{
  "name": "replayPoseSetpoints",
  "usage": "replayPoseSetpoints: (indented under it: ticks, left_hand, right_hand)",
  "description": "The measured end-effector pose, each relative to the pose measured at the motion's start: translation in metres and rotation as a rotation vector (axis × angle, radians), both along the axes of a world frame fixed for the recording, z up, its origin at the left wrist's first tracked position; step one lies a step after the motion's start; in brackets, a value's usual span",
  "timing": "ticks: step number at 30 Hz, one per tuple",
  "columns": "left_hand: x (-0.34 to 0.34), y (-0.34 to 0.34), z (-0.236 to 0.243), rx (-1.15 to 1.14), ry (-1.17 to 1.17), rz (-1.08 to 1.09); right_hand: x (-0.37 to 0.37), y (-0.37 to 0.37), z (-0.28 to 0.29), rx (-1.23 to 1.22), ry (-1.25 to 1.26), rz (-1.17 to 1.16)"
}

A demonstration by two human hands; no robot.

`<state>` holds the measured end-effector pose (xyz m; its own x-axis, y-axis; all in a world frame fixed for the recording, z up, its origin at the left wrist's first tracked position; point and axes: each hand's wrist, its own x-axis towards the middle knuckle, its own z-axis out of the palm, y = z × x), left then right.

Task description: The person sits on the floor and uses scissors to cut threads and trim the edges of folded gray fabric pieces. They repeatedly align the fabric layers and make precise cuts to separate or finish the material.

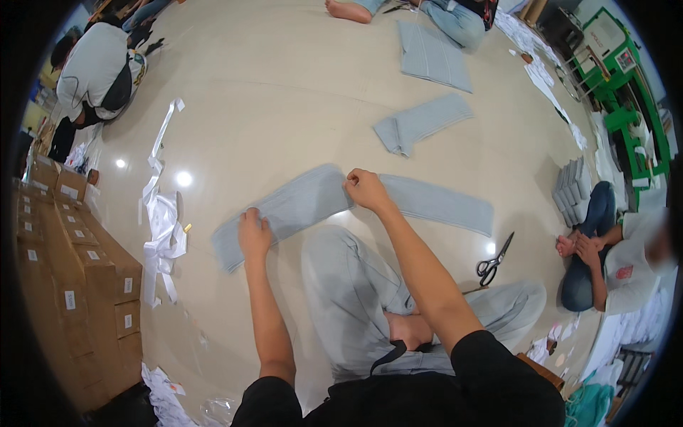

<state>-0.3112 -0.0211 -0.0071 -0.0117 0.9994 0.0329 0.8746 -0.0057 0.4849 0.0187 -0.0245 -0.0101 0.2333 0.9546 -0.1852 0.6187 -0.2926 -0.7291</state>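
Note:
A long folded piece of light grey cloth (299,199) lies slantwise on the floor in front of my crossed legs. On its left part rests my left hand (254,236), open, fingers laid on the fabric and thumb apart. At the cloth's right end my right hand (366,189) is closed in a pinch on its edge; the fingertips are partly hidden. A second folded grey strip (441,203) extends to the right from beneath my right wrist. Black-handled scissors (491,266) lie near my right knee, blades pointing away.
Farther off lie a folded grey piece (423,122) and a wider grey panel (432,57). White ribbon scraps (163,220) trail on the left beside stacked cartons (78,277). At right, a person (605,256) sits by stacked grey bundles (573,191) and a green machine (626,107).

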Motion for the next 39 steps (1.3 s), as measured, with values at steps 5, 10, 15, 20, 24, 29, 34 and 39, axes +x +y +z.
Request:
replayPoseSetpoints:
  ticks: [5, 10, 15, 20, 24, 29, 34, 39]
  left_hand:
    - [-0.028, -0.004, -0.012, 0.020, 0.137, -0.049]
    - [-0.018, -0.009, -0.022, 0.129, 0.083, -0.097]
    - [-0.011, 0.001, -0.023, 0.089, 0.015, -0.180]
    - [-0.029, 0.008, -0.029, 0.078, -0.029, -0.220]
    - [-0.044, 0.020, -0.019, 0.196, -0.296, -0.330]
    - [-0.052, 0.005, 0.022, -0.076, -0.424, -0.275]
    - [-0.017, -0.002, 0.049, -0.029, -0.798, -0.231]
    - [0.023, 0.014, 0.112, -0.184, -0.909, -0.331]
  right_hand:
    - [-0.024, 0.015, -0.004, -0.079, -0.067, -0.070]
    - [-0.033, 0.007, 0.013, 0.073, -0.127, -0.060]
    - [-0.033, -0.005, 0.040, 0.288, -0.285, 0.035]
    - [-0.041, -0.008, 0.069, 0.343, 0.270, 0.101]
    - [-0.045, -0.013, 0.128, 0.375, 0.391, 0.141]
    - [-0.031, -0.021, 0.200, 0.492, 0.357, 0.107]
    - [0.012, -0.041, 0.260, 0.623, 0.200, 0.055]
    - [0.083, -0.070, 0.279, 0.717, -0.040, -0.189]
